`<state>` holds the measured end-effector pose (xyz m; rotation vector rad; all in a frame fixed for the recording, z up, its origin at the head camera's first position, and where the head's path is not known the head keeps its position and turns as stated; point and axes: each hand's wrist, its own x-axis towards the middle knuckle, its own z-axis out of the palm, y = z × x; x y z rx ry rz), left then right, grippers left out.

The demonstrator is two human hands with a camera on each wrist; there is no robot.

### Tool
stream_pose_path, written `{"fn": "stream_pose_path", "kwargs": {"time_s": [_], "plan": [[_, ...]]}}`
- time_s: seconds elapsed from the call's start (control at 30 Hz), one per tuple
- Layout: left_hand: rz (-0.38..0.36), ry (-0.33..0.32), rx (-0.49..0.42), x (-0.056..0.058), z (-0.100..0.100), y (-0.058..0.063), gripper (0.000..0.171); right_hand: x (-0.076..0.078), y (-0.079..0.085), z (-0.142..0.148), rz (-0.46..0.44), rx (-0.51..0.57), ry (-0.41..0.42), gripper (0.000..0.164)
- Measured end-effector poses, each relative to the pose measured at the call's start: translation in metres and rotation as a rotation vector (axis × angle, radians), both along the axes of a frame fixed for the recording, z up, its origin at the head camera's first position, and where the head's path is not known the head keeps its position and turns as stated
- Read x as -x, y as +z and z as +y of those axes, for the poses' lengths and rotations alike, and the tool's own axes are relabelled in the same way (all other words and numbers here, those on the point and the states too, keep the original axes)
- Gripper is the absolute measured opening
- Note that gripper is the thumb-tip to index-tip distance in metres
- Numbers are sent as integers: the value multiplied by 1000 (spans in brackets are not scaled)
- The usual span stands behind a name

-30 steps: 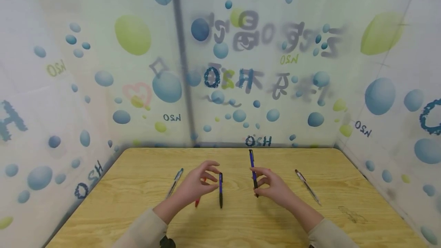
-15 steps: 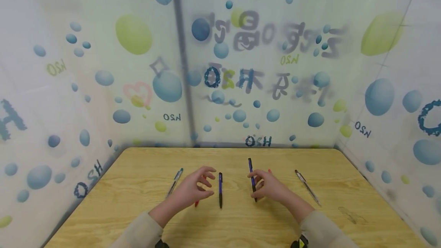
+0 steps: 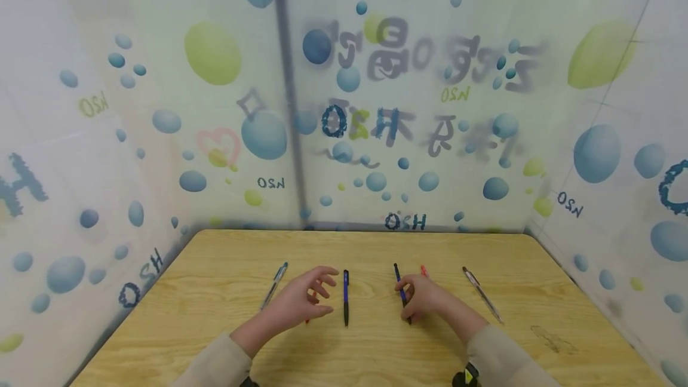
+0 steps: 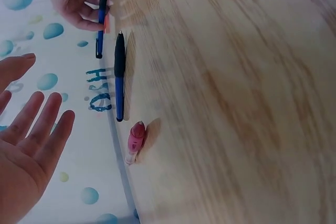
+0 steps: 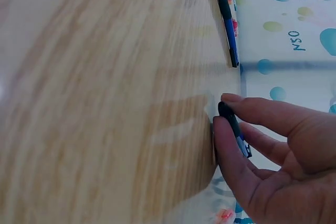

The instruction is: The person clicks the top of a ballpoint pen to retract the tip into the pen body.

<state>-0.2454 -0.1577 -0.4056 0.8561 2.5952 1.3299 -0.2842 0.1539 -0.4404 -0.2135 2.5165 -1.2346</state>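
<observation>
Fingers of your left hand [image 3: 297, 300] curve loosely, well parted and holding nothing, left of the lying blue pen [image 3: 346, 297]; right of it, your right hand [image 3: 427, 297] pinches a second pen [image 3: 402, 297] between thumb and fingers, presumably for steady control; this second pen looks slim, blue-barrelled, black-gripped.

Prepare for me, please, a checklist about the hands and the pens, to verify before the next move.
1. Right hand pinches the held blue pen: ok.
2. Left hand holds no pen: ok, its fingers are spread and hold nothing.
3. Middle blue pen lies on the table, apart from both hands: ok.
4. Red pen beside the right hand is fully visible from the head: not ok, the hand hides most of it.
5. Held blue pen touches the table: cannot tell.
</observation>
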Motion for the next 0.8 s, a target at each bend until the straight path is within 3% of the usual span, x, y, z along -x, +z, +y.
{"fn": "stream_pose_path", "kwargs": {"time_s": [0.67,0.8], "plan": [[26,-3,39,2,-2,-1,58,6,0,-3,9,-98,-9,45],[18,-7,30,2,-1,0,57,3,2,-4,10,-77,-8,45]]}}
